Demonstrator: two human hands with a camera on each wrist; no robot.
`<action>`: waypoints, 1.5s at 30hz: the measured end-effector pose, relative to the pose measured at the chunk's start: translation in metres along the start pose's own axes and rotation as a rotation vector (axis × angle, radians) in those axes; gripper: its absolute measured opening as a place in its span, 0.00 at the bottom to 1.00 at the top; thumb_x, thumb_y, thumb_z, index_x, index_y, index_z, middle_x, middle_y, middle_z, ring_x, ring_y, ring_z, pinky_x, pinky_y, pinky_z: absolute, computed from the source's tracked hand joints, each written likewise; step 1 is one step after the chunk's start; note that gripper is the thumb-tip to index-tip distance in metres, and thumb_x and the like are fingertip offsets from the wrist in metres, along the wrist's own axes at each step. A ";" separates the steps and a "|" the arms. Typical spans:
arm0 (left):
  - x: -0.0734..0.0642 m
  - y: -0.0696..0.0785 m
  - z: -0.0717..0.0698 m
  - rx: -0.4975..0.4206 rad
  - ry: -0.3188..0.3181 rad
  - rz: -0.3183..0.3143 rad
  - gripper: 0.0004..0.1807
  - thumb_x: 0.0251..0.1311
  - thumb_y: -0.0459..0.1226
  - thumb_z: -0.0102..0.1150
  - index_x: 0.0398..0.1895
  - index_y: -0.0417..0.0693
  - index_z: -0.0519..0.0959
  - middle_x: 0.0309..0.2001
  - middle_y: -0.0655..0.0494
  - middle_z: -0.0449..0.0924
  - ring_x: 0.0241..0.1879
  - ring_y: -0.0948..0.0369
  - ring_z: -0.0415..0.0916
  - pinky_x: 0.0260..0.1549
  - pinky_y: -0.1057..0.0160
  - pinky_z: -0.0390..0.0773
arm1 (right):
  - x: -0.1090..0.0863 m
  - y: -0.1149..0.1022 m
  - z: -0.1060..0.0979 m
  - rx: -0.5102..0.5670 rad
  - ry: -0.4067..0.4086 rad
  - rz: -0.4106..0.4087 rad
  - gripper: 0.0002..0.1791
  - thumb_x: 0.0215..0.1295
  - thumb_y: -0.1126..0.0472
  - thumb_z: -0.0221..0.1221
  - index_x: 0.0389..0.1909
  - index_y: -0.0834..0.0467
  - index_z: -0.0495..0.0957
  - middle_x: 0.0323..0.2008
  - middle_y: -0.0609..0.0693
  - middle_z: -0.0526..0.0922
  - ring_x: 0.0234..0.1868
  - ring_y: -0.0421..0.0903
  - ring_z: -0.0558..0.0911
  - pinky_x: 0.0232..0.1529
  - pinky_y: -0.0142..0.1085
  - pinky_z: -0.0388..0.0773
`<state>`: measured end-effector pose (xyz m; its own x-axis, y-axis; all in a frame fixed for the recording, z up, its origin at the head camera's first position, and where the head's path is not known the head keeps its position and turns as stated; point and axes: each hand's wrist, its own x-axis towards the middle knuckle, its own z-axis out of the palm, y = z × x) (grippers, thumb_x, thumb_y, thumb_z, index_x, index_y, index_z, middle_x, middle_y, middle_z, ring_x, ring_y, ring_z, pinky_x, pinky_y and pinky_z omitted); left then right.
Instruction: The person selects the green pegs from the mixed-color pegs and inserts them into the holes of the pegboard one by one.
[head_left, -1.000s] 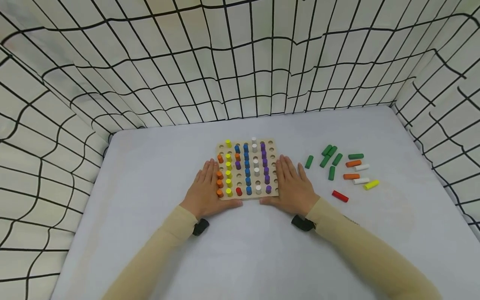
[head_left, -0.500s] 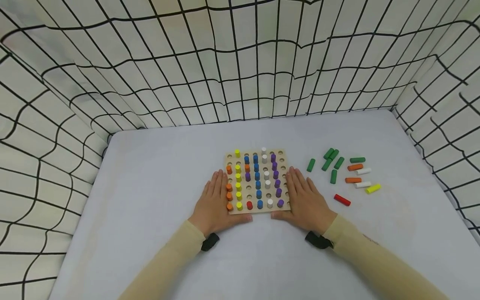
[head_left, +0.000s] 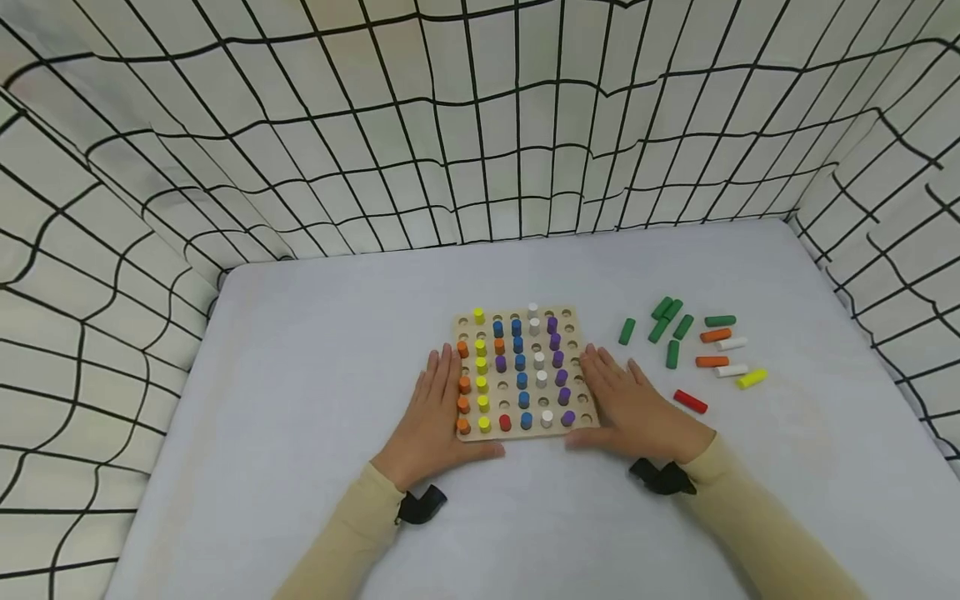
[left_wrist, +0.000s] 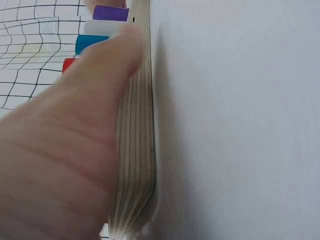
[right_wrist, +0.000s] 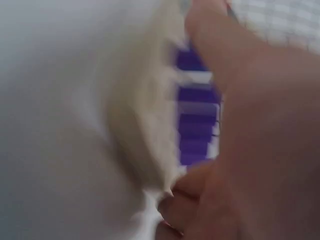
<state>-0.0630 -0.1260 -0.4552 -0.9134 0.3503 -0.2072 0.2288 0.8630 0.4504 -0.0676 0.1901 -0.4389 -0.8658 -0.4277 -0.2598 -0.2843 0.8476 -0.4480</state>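
Observation:
A light wooden pegboard point(head_left: 536, 431) lies on the white table, with coloured pegs standing in many of its holes. My left hand point(head_left: 431, 421) rests along its left side, fingers straight and thumb laid along the front edge. In the left wrist view the thumb point(left_wrist: 95, 70) lies over the board's layered side. My right hand point(head_left: 633, 408) has its fingertips at the right side, its thumb by the front right corner. Purple pegs point(right_wrist: 197, 95) show past that hand in the blurred right wrist view. Neither hand grips a peg.
Right of the board lie loose pegs: several green ones point(head_left: 672, 354), orange ones point(head_left: 712, 362), white ones point(head_left: 732, 371), a yellow one point(head_left: 752, 379) and a red one point(head_left: 690, 402). Black netting point(head_left: 517, 150) over white walls encloses the table's back and sides.
The pegboard has slid right and nearer to me with both hands at its sides. Lately my right hand has turned outward, its thumb drawing off toward the corner. The loose pegs keep their places.

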 end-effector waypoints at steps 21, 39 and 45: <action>0.005 0.000 0.012 0.089 0.055 -0.010 0.78 0.45 0.81 0.57 0.84 0.44 0.31 0.86 0.47 0.26 0.86 0.50 0.27 0.85 0.45 0.37 | 0.044 0.051 -0.038 0.252 0.540 0.172 0.33 0.73 0.52 0.62 0.70 0.67 0.70 0.62 0.69 0.78 0.54 0.65 0.83 0.53 0.59 0.83; 0.008 -0.003 0.007 0.114 0.084 0.010 0.76 0.48 0.80 0.57 0.84 0.42 0.34 0.86 0.46 0.30 0.87 0.49 0.30 0.85 0.45 0.41 | 0.046 0.058 -0.038 0.273 0.456 0.247 0.27 0.68 0.62 0.65 0.67 0.64 0.75 0.59 0.67 0.80 0.55 0.64 0.84 0.56 0.57 0.84; 0.008 -0.004 0.008 0.106 0.093 0.020 0.76 0.48 0.79 0.58 0.84 0.41 0.34 0.86 0.44 0.30 0.86 0.48 0.32 0.85 0.44 0.42 | 0.043 0.055 -0.041 0.271 0.391 0.252 0.27 0.66 0.61 0.68 0.65 0.63 0.77 0.56 0.63 0.85 0.53 0.59 0.86 0.56 0.55 0.84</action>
<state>-0.0688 -0.1234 -0.4655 -0.9343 0.3371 -0.1158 0.2772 0.8914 0.3585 -0.1377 0.2313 -0.4401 -0.9969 -0.0291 -0.0730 0.0235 0.7756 -0.6308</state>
